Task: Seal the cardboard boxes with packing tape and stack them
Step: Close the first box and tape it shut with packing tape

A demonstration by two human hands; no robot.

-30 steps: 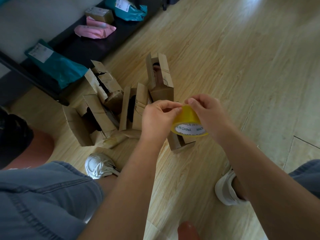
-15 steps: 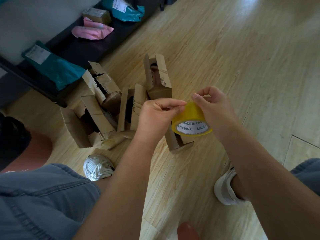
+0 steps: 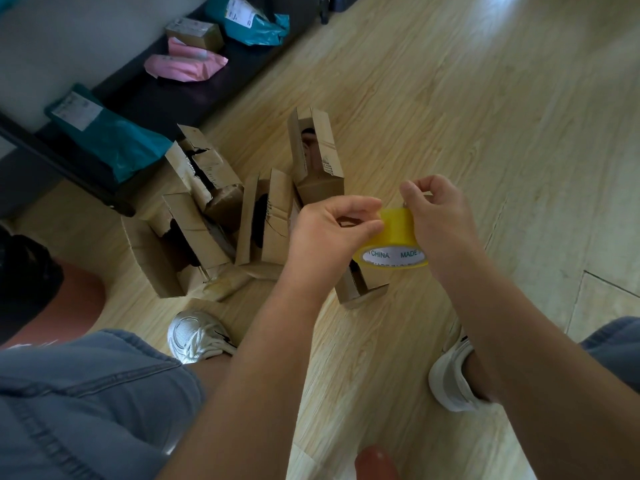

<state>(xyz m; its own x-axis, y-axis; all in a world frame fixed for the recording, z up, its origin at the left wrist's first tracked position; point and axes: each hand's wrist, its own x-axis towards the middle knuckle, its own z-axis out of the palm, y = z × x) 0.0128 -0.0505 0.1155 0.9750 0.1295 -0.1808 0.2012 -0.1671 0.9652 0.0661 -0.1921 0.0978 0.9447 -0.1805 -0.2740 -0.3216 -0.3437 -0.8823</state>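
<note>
A yellow roll of packing tape (image 3: 398, 233) is held up over the floor between both hands. My right hand (image 3: 440, 216) grips the roll from the right side, fingers curled over its top edge. My left hand (image 3: 329, 230) pinches at the roll's left face with thumb and fingertips. Several open cardboard boxes lie on the wooden floor behind and under the hands: a tall one (image 3: 317, 157), one (image 3: 265, 220) to its left, two torn ones (image 3: 204, 174) (image 3: 173, 251) further left, and one (image 3: 360, 289) partly hidden under the tape.
A dark low shelf (image 3: 145, 98) at the back left carries teal parcels (image 3: 107, 136) (image 3: 252, 20), a pink parcel (image 3: 183, 65) and a small sealed box (image 3: 194, 31). My white shoes (image 3: 194, 336) (image 3: 450, 375) stand on the floor. Another person's knee (image 3: 72, 296) is at the left.
The roll has turned in my hands and shifted slightly right; my right fingers now curl over its top while my left fingertips stay pinched at its face.
</note>
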